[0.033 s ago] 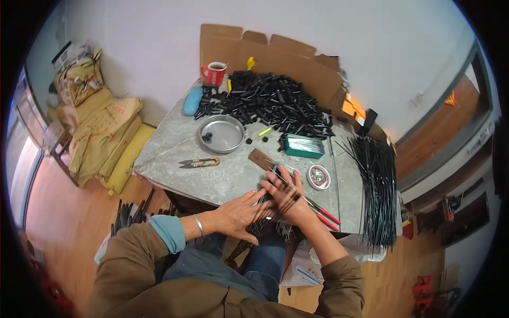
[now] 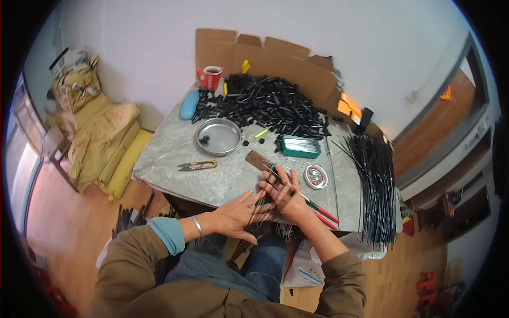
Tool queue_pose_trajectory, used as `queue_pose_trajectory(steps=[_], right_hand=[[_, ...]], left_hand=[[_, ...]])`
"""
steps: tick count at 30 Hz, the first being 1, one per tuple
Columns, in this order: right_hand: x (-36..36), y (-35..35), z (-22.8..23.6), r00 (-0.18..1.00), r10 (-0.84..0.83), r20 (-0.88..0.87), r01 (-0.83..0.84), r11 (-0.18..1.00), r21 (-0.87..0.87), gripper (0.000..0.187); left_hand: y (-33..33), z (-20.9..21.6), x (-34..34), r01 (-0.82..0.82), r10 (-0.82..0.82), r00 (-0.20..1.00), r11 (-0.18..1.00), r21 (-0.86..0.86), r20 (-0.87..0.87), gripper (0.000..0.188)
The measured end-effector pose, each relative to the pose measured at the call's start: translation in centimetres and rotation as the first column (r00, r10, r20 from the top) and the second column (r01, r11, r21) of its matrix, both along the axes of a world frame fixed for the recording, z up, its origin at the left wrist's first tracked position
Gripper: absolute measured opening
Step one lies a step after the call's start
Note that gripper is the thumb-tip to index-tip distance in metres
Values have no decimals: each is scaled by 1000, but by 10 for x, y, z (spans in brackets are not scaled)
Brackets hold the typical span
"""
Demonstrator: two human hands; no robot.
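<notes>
My left hand [image 2: 233, 215] lies palm down at the table's front edge, fingers stretched out and thumb apart. Its fingertips meet my right hand [image 2: 289, 201], whose palm is turned up with the fingers spread. A bundle of thin black cords [image 2: 258, 217] runs between the two hands and hangs toward my lap; part of it is hidden by the fingers. Across the right fingers passes a thin, light needle-like rod. Beside that hand lie red-handled pliers [image 2: 324, 213], their front end partly covered. A brown flat block [image 2: 256, 160] sits just beyond the fingertips.
A heap of short black parts [image 2: 275, 103] covers the table's back. Nearer are a metal bowl [image 2: 218, 137], thread snips [image 2: 197, 165], a green box of pins [image 2: 300, 147] and a round tin [image 2: 316, 176]. Long black cords [image 2: 374, 191] overhang the right edge. A red mug [image 2: 210, 78] stands behind.
The view has shifted slightly. My right hand has moved a little against the left, and its fingers look more spread.
</notes>
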State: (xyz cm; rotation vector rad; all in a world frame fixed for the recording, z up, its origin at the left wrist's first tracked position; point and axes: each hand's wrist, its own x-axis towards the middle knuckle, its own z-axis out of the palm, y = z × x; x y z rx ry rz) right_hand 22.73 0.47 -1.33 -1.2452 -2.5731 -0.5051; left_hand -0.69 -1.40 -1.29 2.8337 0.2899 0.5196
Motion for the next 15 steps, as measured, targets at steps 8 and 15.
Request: queue_pose_trajectory(steps=[8, 15], right_hand=[[-45, -55, 111, 746, -87, -660, -501, 579, -643, 33], [-80, -99, 70, 588, -424, -689, -792, -130, -596, 18]], left_hand=[[-19, 192, -49, -129, 289, 766, 944, -304, 574, 22], [-15, 157, -82, -414, 683, 644, 689, -595, 343, 24]])
